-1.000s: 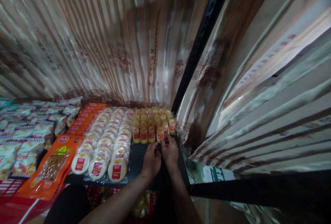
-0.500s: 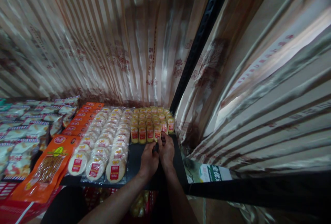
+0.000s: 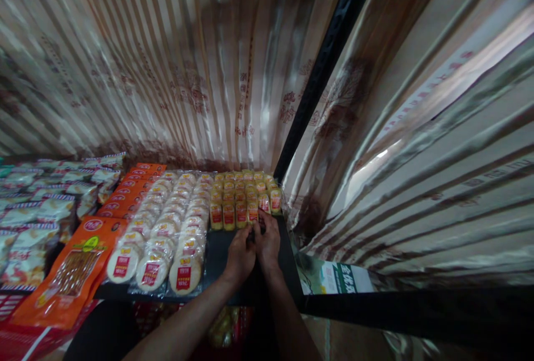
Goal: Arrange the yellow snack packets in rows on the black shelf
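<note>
My left hand (image 3: 240,252) and my right hand (image 3: 267,240) lie side by side on a dark shelf (image 3: 217,263), fingers curled at the front edge of a block of small yellow snack packs (image 3: 244,197) with red labels. The fingertips touch the nearest packs in the front row. What they grip, if anything, is hidden between the two hands. Left of the yellow packs run rows of round white rice-cracker packs (image 3: 175,227) with red labels.
Orange flat bags (image 3: 79,263) lie further left, then white and blue bags (image 3: 37,211). A black upright post (image 3: 321,72) rises at the shelf's right end. Striped shiny curtain (image 3: 167,60) hangs behind. A green-and-white box (image 3: 337,277) sits at the right.
Both hands have crept a little forward toward the front row of yellow packs. The view has shifted slightly; the goods on the shelf stay in place.
</note>
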`<state>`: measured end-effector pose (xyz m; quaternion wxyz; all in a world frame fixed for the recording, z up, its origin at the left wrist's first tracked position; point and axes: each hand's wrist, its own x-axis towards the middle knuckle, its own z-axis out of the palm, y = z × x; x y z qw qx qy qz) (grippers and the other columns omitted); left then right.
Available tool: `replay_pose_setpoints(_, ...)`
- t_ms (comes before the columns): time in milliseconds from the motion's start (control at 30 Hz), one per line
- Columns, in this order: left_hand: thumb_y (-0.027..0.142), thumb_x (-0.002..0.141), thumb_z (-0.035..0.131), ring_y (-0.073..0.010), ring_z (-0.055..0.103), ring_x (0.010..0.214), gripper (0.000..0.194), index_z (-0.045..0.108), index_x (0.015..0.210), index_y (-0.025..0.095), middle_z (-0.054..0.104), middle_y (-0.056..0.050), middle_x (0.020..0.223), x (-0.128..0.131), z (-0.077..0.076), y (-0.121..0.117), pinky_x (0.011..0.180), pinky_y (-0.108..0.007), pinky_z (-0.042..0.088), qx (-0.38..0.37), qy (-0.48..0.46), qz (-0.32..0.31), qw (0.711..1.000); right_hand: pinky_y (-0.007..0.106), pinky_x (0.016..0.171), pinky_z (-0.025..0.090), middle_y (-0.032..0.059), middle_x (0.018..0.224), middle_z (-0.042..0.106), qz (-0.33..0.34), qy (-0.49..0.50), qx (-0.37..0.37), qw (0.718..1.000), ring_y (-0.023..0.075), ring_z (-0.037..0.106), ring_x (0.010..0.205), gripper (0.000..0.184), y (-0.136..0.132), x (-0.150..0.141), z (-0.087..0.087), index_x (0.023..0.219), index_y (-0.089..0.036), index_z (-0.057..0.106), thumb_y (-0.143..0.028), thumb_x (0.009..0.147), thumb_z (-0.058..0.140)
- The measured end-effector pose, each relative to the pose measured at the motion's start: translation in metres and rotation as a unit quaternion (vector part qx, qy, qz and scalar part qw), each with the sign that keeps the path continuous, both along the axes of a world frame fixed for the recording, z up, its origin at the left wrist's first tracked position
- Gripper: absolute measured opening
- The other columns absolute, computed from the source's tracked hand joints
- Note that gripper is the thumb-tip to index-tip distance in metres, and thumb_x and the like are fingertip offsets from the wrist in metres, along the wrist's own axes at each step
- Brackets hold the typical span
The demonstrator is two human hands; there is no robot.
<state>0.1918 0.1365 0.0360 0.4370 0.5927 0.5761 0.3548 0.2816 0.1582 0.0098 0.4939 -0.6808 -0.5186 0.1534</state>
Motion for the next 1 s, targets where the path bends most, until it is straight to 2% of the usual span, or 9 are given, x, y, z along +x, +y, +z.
replay_pose_setpoints(200, 0.001, 0.068, 0.042, -0.0202, 0.052, 0.112, 0.050, 0.055, 0.116, 0.008, 0.057, -0.015, 0.120, 0.001, -0.001, 0.003, 0.101, -0.033, 0.038, -0.011, 0.011, 0.002, 1.000, 0.034, 0.076, 0.048, 0.0101, 0.095, 0.058, -0.017, -0.028, -0.020, 0.999, 0.0191, 0.056, 0.081, 0.037, 0.001, 0.000, -0.001, 0.108, -0.015, 0.060, -0.031, 0.079, 0.044)
replay_pose_setpoints(333, -0.001, 0.067, 0.042, -0.0182, 0.053, 0.110, 0.051, 0.057, 0.114, 0.014, 0.059, -0.010, 0.118, 0.001, 0.000, 0.004, 0.101, -0.033, 0.038, -0.019, 0.000, 0.015, 1.000, 0.032, 0.074, 0.048, 0.0082, 0.096, 0.057, -0.012, -0.013, -0.024, 1.000, 0.0170, 0.056, 0.077, 0.035, 0.000, -0.001, -0.001, 0.108, -0.018, 0.059, -0.031, 0.079, 0.044)
replay_pose_setpoints(667, -0.003, 0.062, 0.041, -0.0171, 0.056, 0.104, 0.055, 0.057, 0.111, 0.016, 0.062, -0.007, 0.112, -0.002, -0.006, 0.002, 0.096, -0.033, 0.042, 0.009, -0.036, 0.004, 0.999, 0.030, 0.070, 0.048, 0.0071, 0.092, 0.057, -0.020, -0.028, -0.025, 0.999, 0.0157, 0.055, 0.071, 0.036, 0.000, -0.001, 0.001, 0.110, -0.018, 0.059, -0.030, 0.079, 0.044)
replay_pose_setpoints(1000, -0.001, 0.063, 0.041, -0.0160, 0.056, 0.103, 0.050, 0.058, 0.107, 0.016, 0.063, -0.007, 0.109, -0.003, 0.009, -0.008, 0.097, -0.030, 0.040, 0.014, -0.008, -0.014, 1.000, 0.031, 0.069, 0.050, 0.0098, 0.095, 0.055, -0.017, -0.008, -0.021, 1.000, 0.0153, 0.056, 0.069, 0.039, -0.010, 0.000, 0.005, 0.111, -0.014, 0.058, -0.030, 0.079, 0.044)
